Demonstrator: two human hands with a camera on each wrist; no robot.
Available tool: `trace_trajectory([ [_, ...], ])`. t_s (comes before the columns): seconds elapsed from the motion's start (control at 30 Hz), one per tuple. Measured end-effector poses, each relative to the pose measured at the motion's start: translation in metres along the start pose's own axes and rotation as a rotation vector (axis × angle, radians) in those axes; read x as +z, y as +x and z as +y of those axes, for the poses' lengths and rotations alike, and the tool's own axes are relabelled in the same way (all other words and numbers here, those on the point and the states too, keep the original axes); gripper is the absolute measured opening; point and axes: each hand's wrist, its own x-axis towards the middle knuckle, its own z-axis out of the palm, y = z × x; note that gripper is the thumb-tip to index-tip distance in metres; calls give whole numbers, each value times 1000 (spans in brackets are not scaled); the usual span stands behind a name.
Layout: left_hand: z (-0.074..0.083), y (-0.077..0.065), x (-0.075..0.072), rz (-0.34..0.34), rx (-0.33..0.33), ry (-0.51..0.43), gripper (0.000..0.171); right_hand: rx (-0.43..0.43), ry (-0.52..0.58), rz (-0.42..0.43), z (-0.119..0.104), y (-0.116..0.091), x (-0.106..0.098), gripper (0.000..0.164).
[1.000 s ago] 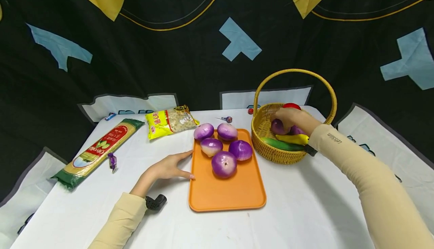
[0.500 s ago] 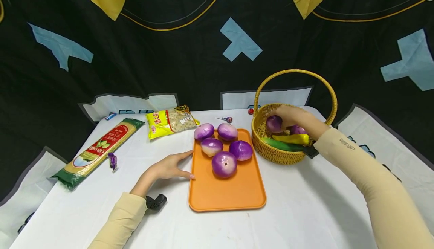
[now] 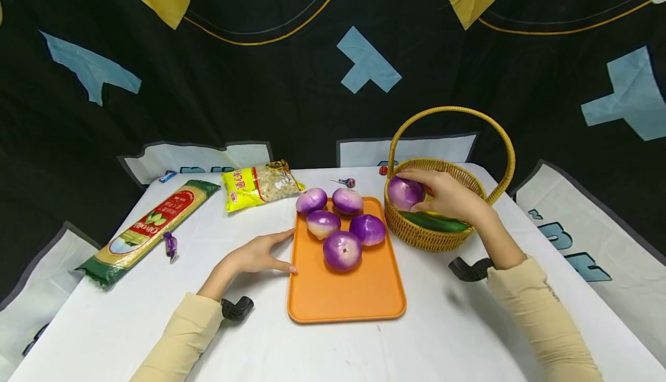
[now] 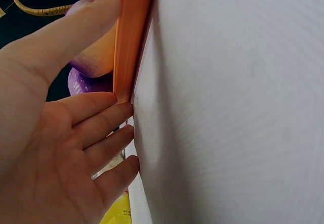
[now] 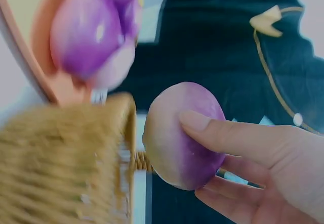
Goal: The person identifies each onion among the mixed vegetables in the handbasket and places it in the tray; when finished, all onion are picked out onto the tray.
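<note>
In the head view my right hand grips a purple onion over the left part of the wicker basket. The right wrist view shows the thumb across the held onion, with fingers behind it, beside the basket rim. A green cucumber lies in the basket; my hand hides much of what else is inside. My left hand, fingers spread and fairly straight, touches the left edge of the orange tray. Several purple onions, one a whole onion in front, sit on its far half.
The basket's tall handle arches above the right hand. Behind the tray lie a yellow snack bag and a lollipop. A green-ended pasta pack and a purple wrapped candy are at the left.
My right hand has raised the onion from inside the basket and moved it left and toward the near rim. The left hand stays at the tray edge.
</note>
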Motion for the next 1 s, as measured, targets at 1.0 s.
trace_trajectory([
  [1.0,3,-1,1,7,3,-2,98,-67,16,-97,-51,-44,85,66],
])
